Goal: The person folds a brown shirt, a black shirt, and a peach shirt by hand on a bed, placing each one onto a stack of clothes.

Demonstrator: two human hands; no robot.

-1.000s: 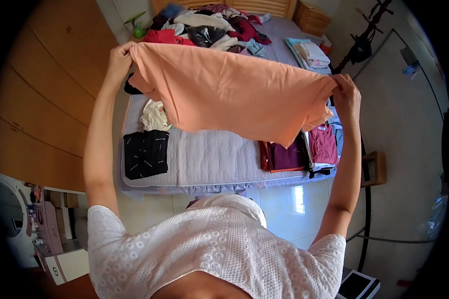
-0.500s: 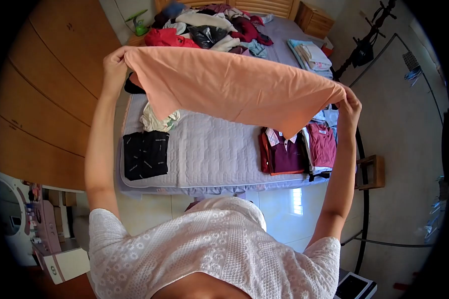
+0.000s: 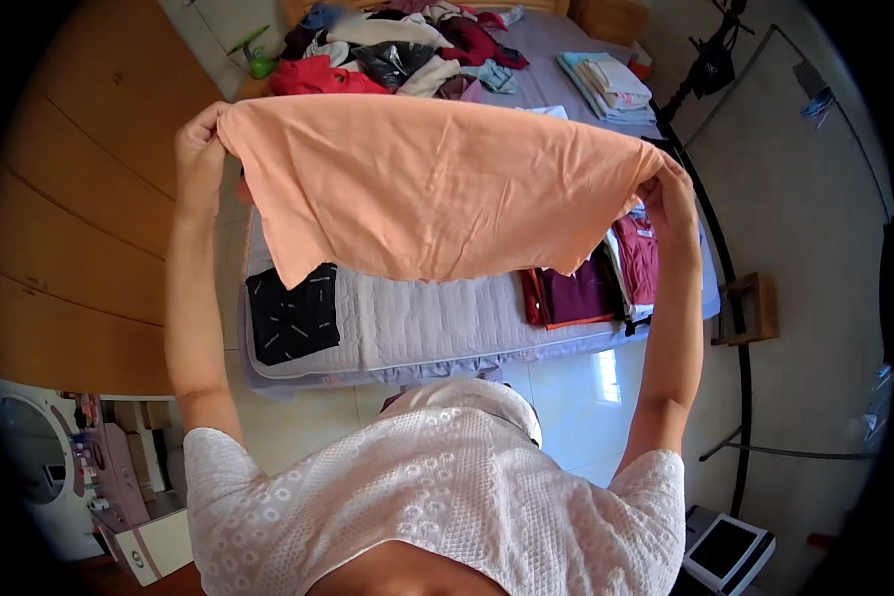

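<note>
A peach-coloured piece of cloth [image 3: 427,189] hangs spread wide in the air over the bed, lightly creased, its lower edge loose. My left hand [image 3: 202,139] is closed on its upper left corner. At the upper right corner, my right hand [image 3: 670,191] pinches the fabric between thumb and fingers. Below the cloth's left end lies a folded black garment with small white marks [image 3: 296,316]. Under its right end are folded dark purple clothes [image 3: 578,293] and a folded pinkish-red garment [image 3: 638,260], partly hidden by the cloth and my right arm.
The bed [image 3: 417,328] has a pale quilted cover. A heap of mixed clothes [image 3: 397,60] lies at its far end, with a stack of folded light textiles [image 3: 608,81] to the right. Wooden wardrobes [image 3: 79,219] line the left side. A small wooden stool [image 3: 753,310] stands at right.
The peach cloth now hangs lower and flatter toward me, covering more of the bed. Both hands have shifted slightly left in view and still grip its corners.
</note>
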